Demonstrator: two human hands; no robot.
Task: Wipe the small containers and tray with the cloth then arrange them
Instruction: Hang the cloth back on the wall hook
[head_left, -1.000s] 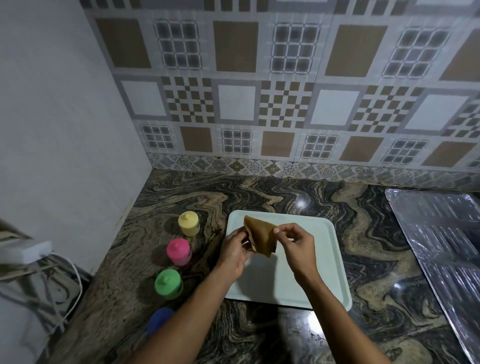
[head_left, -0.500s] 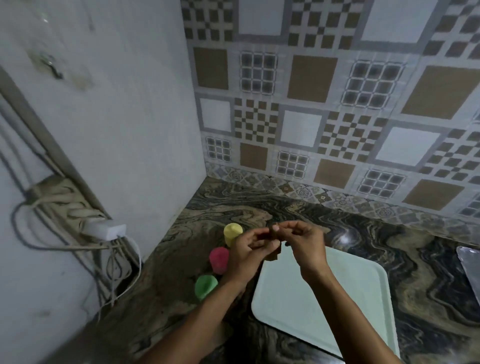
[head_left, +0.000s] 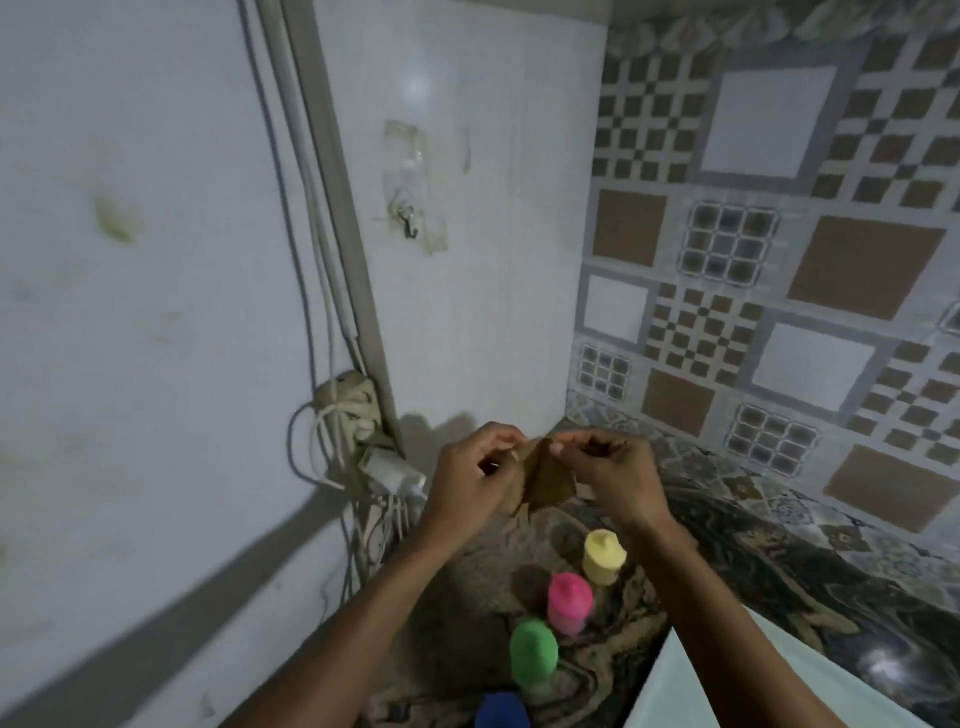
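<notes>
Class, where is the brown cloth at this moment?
In the head view, the brown cloth hangs mid-frame, pinched between the left hand and right hand, above the yellow container.

Two bare forearms enter from the lower edge of the frame, one from the lower left and one from the lower right, and taper to the wrists near the centre. No sleeve covers either arm within view. The left hand and the right hand are uncovered: no gloves, and no ring, watch or band shows on the fingers or wrists. The fingers are slender, with short nails faintly visible at the tips. Motion blur softens finer detail.
</notes>
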